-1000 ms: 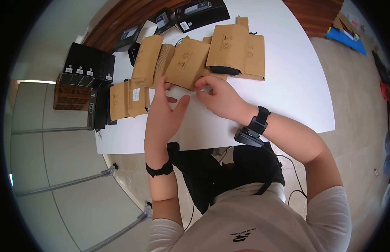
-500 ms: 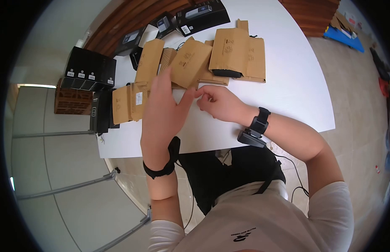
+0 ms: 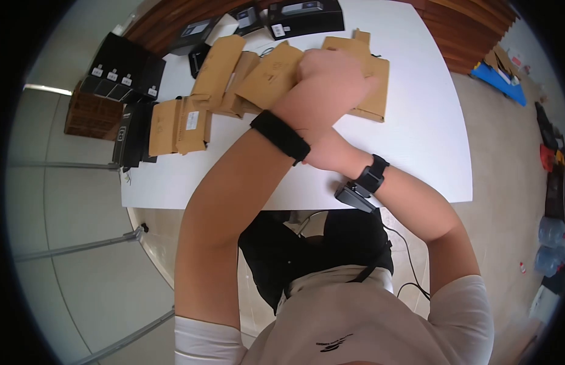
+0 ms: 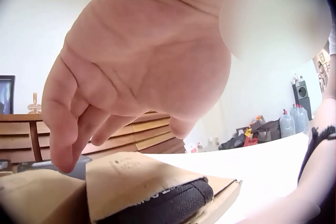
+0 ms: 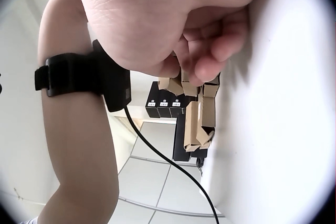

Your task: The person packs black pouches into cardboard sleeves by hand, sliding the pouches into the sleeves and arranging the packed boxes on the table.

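My left hand (image 3: 331, 88) reaches across my right one, over an opened cardboard box (image 3: 346, 44) at the back right of the group. In the left wrist view its fingers (image 4: 64, 145) point down just above that box, nothing between them. A black textured case (image 4: 168, 203) sticks out of the box's open end. Partly hidden under the left forearm, my right hand (image 3: 334, 153) rests by the white table (image 3: 416, 152). The right wrist view shows its fingers (image 5: 210, 66) loosely bent and holding nothing. Left of the hands lies another cardboard box (image 3: 270, 73).
More cardboard boxes (image 3: 179, 128) lie at the table's left. Black boxes (image 3: 306, 19) line the back edge, and others (image 3: 133, 134) stand at the left. A cable (image 5: 168, 155) hangs from the left wrist's camera.
The left hand has swung forward and to the right, from beside the middle cardboard box to above the right-hand one. Its forearm now crosses over the right hand, which has barely moved.
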The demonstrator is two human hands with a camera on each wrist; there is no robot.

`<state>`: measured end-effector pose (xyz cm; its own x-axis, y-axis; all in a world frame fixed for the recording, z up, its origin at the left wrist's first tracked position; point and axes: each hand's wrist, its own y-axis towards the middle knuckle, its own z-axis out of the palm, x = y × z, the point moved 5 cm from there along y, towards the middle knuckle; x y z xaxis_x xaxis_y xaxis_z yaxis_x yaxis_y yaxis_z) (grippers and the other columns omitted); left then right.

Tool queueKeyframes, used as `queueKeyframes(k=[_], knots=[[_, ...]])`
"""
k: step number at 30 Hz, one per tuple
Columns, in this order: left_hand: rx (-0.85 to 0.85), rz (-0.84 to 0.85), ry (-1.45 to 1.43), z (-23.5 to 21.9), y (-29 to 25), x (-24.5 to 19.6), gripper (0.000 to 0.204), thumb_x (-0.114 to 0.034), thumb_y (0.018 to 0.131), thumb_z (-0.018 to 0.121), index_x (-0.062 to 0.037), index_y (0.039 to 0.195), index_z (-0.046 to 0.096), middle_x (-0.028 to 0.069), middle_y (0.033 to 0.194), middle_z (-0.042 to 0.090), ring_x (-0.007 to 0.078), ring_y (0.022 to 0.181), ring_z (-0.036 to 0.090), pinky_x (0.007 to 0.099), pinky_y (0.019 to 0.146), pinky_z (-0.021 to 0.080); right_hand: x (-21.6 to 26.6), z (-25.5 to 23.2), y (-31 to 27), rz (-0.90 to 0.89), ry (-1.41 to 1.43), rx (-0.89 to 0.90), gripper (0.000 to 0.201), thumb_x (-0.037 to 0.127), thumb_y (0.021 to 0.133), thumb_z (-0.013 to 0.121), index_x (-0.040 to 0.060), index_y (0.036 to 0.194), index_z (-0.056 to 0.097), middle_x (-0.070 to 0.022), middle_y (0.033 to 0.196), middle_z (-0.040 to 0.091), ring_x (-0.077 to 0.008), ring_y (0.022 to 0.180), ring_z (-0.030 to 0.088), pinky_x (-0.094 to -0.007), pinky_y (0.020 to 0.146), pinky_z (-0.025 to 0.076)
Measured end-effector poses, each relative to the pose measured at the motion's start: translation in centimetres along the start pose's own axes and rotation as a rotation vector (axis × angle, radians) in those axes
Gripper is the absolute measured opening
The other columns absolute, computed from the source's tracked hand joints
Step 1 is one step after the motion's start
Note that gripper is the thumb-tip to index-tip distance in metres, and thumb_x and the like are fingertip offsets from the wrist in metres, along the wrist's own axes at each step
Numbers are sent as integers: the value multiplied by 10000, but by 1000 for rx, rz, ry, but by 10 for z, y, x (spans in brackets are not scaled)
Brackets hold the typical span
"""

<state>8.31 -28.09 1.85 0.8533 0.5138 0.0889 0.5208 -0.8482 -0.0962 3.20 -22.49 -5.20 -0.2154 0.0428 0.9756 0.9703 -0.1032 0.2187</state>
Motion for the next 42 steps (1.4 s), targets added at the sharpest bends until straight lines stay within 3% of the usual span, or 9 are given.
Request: queueKeyframes(k=[4, 5, 11, 15, 18, 21, 26, 34, 42], knots=[[-120, -52, 114, 16, 2, -3, 761, -639, 850, 560, 69, 1125, 605, 159, 935, 705, 289, 919, 674, 374, 774, 542, 1, 3, 0, -323, -39, -39, 267, 123, 900, 651, 13, 1139, 605, -73, 1001, 641, -168, 919, 600, -301, 747, 510], [-123, -50, 116, 18, 3, -4, 761, -639, 850, 560, 69, 1125, 605, 159, 935, 705, 289, 919, 674, 374, 774, 542, -4, 2, -2, -198, -63, 45, 293, 137, 919, 646, 20, 1183, 595, -79, 1132, 618, -176, 1021, 571, -305, 841, 495], [16, -63, 28, 19, 1, -4, 845, -559, 803, 650, 76, 1319, 439, 192, 1061, 673, 320, 1052, 624, 385, 850, 534, 8, 1, -4, -225, -36, 34, 272, 109, 902, 659, 12, 1149, 603, -79, 1077, 633, -169, 977, 584, -309, 813, 502], [134, -101, -162, 24, 3, 2, 977, -446, 737, 712, 64, 1438, 261, 329, 1238, 540, 359, 1083, 627, 387, 853, 541, -4, 5, -3, -274, -20, 28, 261, 87, 886, 667, 20, 1132, 611, -80, 1037, 643, -173, 947, 591, -310, 792, 504], [140, -136, -213, 21, -2, 7, 968, -389, 723, 712, 66, 1436, 242, 370, 1300, 454, 382, 1088, 621, 398, 877, 537, -17, 8, -2, -146, -85, 63, 295, 89, 882, 632, 48, 1174, 611, -148, 1063, 674, -259, 1004, 635, -365, 870, 495], [138, -117, -242, 8, -14, 10, 921, -350, 722, 702, 67, 1416, 263, 360, 1289, 445, 405, 1079, 618, 413, 880, 535, -7, 5, -2, -79, -92, 21, 272, 66, 863, 621, 49, 1134, 624, -127, 947, 678, -234, 895, 648, -346, 774, 510], [101, -90, -299, -5, -33, 21, 867, -305, 707, 690, 57, 1396, 308, 323, 1248, 484, 415, 1061, 619, 434, 874, 532, -17, 5, -5, 269, -8, 116, 204, 100, 909, 549, 11, 1074, 632, -73, 789, 623, -150, 665, 606, -284, 583, 498], [-220, 17, -375, -27, -107, 74, 867, -300, 725, 731, -47, 1446, 322, 262, 1245, 508, 404, 1048, 614, 427, 859, 525, -14, 6, -6, 308, 69, 62, 203, 140, 944, 506, 0, 1024, 629, -60, 779, 630, -123, 603, 578, -264, 568, 492], [-96, -161, -398, -36, -204, 109, 882, -188, 704, 763, -85, 1463, 326, 172, 1254, 514, 368, 1042, 617, 410, 838, 528, -20, 6, -5, 330, 296, -42, 251, 184, 991, 458, 24, 1159, 555, -64, 847, 633, -121, 590, 577, -249, 547, 467]])
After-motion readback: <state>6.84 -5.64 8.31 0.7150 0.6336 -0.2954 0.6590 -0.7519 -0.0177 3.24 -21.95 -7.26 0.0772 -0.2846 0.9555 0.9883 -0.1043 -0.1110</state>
